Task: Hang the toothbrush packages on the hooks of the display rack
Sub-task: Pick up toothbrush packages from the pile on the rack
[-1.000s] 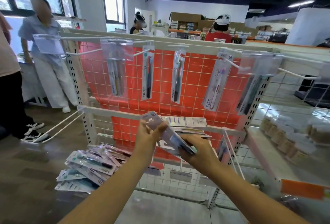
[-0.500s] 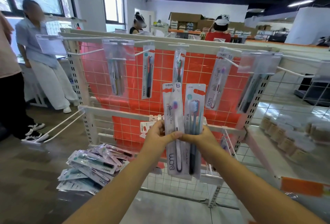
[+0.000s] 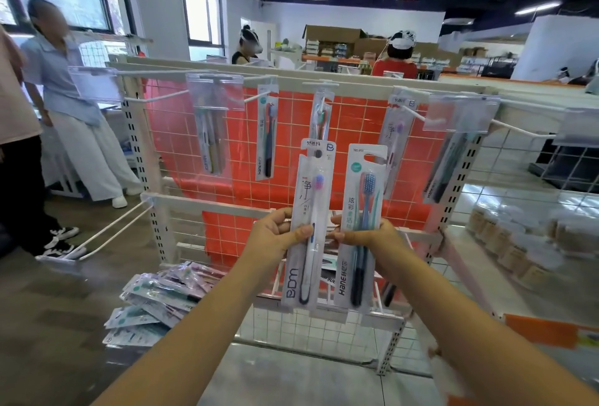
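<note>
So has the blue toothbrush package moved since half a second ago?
Yes. The blue toothbrush package has shifted right, away from the white package, against the red grid panel.

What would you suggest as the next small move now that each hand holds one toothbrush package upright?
Probably raise the BDM package in the left hand toward the hook carrying a matching purple-bristle pack; the right hand keeps the Hane package waiting.

Display rack (image 3: 147, 159) hooks (image 3: 168, 95) carry hung toothbrush packages (image 3: 267, 138); loose package pile (image 3: 158, 298) on floor (image 3: 55, 324).
</note>
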Tool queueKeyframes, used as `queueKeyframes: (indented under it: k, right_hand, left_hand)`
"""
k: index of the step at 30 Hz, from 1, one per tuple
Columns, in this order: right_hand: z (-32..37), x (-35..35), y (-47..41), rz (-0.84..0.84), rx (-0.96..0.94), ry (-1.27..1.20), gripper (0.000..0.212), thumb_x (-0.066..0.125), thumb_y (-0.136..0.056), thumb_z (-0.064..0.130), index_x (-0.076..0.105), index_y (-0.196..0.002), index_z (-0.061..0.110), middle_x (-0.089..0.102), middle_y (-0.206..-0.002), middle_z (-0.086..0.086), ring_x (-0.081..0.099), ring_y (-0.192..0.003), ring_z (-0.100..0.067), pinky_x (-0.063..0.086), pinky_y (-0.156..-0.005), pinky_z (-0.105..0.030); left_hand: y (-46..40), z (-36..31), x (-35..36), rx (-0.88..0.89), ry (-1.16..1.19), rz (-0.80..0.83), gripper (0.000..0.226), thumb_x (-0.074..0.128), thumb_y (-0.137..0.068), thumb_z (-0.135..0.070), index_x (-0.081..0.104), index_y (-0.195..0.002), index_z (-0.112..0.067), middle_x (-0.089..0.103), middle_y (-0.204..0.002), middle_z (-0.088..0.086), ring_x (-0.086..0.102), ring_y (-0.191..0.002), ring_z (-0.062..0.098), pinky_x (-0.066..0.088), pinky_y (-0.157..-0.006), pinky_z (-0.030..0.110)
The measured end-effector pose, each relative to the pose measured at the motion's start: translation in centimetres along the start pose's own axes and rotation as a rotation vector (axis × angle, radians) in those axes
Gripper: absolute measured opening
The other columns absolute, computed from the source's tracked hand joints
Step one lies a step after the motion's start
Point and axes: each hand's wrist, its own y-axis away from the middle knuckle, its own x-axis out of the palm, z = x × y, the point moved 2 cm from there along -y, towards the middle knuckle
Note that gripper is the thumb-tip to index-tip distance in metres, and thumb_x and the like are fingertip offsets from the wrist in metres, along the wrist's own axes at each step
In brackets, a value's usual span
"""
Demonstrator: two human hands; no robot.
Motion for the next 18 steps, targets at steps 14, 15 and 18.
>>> queueKeyframes:
  k: [14,15,18]
  right_hand:
    - [-1.1,-0.8,1.0,-0.039,0.073,0.048,0.035,0.071,-0.073,0.004,0.064,-0.107,0.003,0.071,-0.097,-0.013,0.066,-0.094,-0.031,0.048,-0.093,-0.046]
    - [-1.2,-0.8,1.1,-0.045,0.075,0.051,0.035,0.072,-0.072,0.004,0.065,-0.106,0.003,0.070,-0.097,-0.014,0.065,-0.095,-0.033,0.048,-0.093,-0.046]
    - [-1.5,-0.8,1.2,-0.056,0.081,0.044,0.038,0.072,-0.071,0.003,0.065,-0.108,0.001,0.071,-0.096,-0.013,0.067,-0.091,-0.031,0.052,-0.087,-0.044]
  left_hand:
    - [1.2,0.3,-2.7,-0.003,0.014,-0.060,0.024,0.063,-0.076,-0.001,0.063,-0.097,-0.012,0.074,-0.078,0.001,0.071,-0.070,0.015,0.059,-0.063,0.030]
    - [1.4,0.4,-2.8,-0.002,0.013,-0.060,0.024,0.063,-0.076,-0.001,0.063,-0.097,-0.012,0.074,-0.079,0.001,0.071,-0.071,0.015,0.059,-0.063,0.029]
    - [1.7,0.4,-2.9,-0.005,0.016,-0.051,0.026,0.065,-0.073,-0.005,0.063,-0.098,-0.012,0.074,-0.079,0.002,0.071,-0.071,0.016,0.059,-0.062,0.030]
